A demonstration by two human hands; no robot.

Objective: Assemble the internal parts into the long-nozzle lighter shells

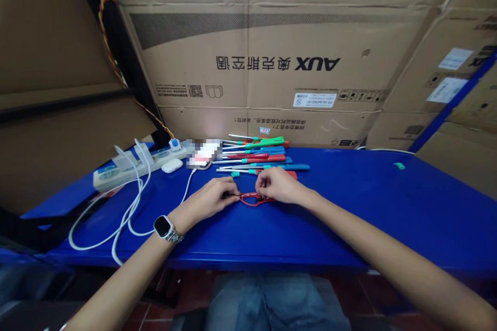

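A red stick lighter handle (252, 203) with a loop-shaped trigger guard lies low over the blue table between my hands. My left hand (219, 195) pinches its left end between thumb and fingertips. Over its right part, my right hand (276, 185) is closed, fingertips pressed to the dark parts inside; it hides the rest of the handle. Just behind my hands lies a row of several stick lighters with metal stems, among them a green lighter (272, 141), a red lighter (272, 158) and a blue lighter (297, 167).
A small teal piece (235, 174) sits near my left hand, another teal piece (399, 166) far right. At left are a power strip (134, 169), white cables (135, 207), a white case (172, 166) and a phone (205, 154). Cardboard (272, 36) walls the back of the table (373, 201).
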